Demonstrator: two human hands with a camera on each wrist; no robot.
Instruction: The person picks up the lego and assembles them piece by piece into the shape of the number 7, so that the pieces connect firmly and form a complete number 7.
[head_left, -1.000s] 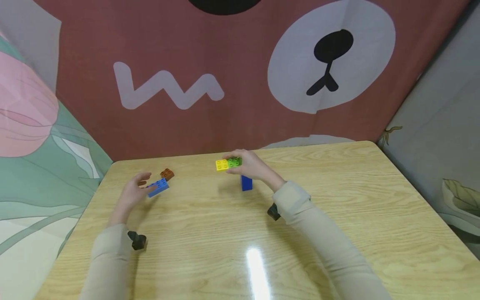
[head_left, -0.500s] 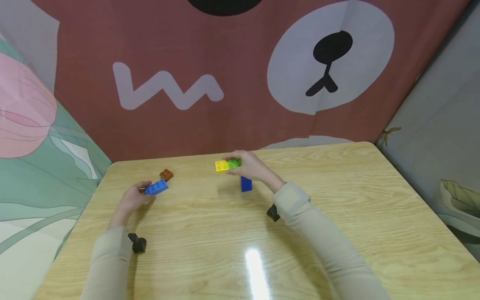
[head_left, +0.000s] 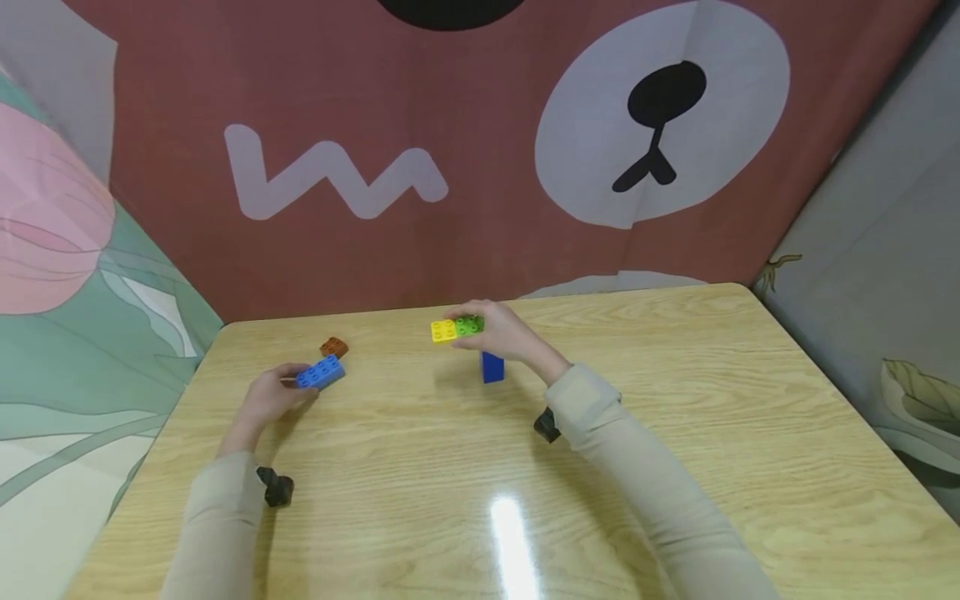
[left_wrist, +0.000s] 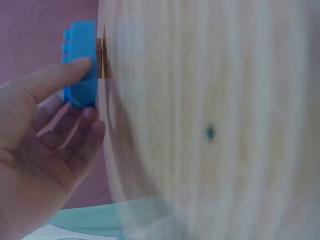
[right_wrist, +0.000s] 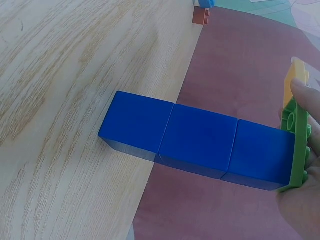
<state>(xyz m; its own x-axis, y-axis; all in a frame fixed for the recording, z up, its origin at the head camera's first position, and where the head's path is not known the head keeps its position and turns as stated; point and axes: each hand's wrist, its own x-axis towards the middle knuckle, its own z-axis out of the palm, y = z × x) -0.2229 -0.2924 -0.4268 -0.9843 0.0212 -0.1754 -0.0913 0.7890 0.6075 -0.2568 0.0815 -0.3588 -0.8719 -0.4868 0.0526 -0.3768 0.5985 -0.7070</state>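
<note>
My left hand (head_left: pixel 268 393) pinches a light blue toy building brick (head_left: pixel 321 372) between thumb and fingers. Its studs face up in the head view and left in the left wrist view. Just beyond it lies a brown brick (head_left: pixel 334 347), mostly hidden behind the blue one in the left wrist view. My right hand (head_left: pixel 501 330) grips a green brick (right_wrist: pixel 300 145) from its far and near sides. A yellow brick (head_left: pixel 443 331) sticks out left from the green one. Beneath the green brick stands a column of three dark blue blocks (right_wrist: pixel 200 140), upright on the table.
The wooden table (head_left: pixel 390 467) meets a wall cloth (head_left: pixel 337 258) with a printed bear along its far edge. Black wrist devices sit at both cuffs, one by the left sleeve (head_left: pixel 217 517) and one by the right sleeve (head_left: pixel 630 450).
The left fingers have closed round the light blue brick, which has shifted slightly right and away, nearer the brown brick. My right hand stays where it was.
</note>
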